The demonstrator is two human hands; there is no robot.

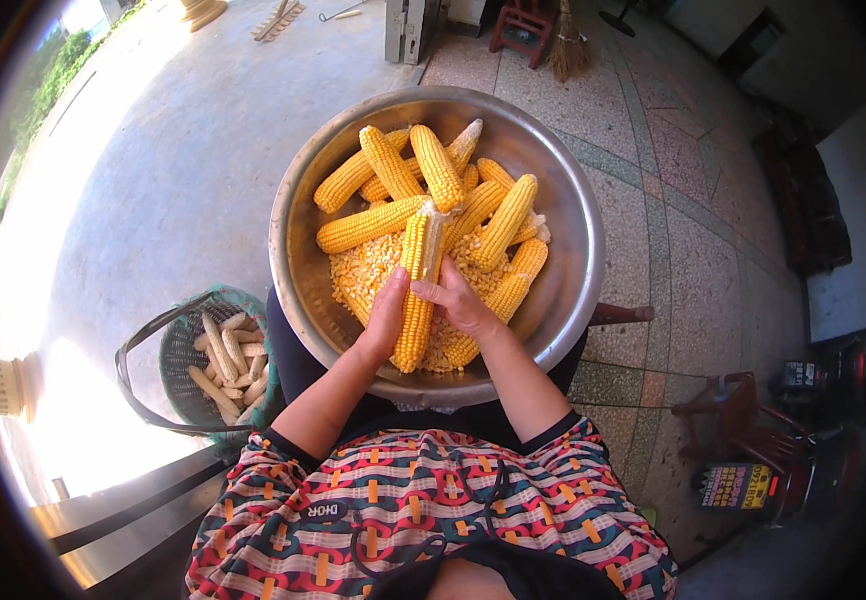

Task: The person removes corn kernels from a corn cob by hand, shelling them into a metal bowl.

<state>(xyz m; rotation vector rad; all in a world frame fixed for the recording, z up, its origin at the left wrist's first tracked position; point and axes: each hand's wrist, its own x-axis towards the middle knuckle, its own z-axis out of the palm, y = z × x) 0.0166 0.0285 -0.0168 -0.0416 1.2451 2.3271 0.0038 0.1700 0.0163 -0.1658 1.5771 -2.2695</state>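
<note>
A wide metal basin point(575, 225) rests on my lap with several yellow corn cobs in it. Loose corn kernels point(365, 266) lie under and around the cobs. Over the kernels, my left hand point(388, 315) and my right hand point(459, 300) hold one ear of corn point(419, 300) between them, its pale end pointing away from me. A strip without kernels shows along the upper right of this ear. My right thumb lies across it. The fingertips beneath the ear are partly hidden. Other whole ears, such as one long ear of corn point(508, 217), lean at the basin's far and right sides.
Left of my legs stands a woven basket point(171, 367) with a black handle, holding bare corncobs point(219, 345). A wooden chair point(748, 427) and parked vehicles are at the right. A red stool point(524, 30) and a straw broom point(568, 49) stand beyond the basin.
</note>
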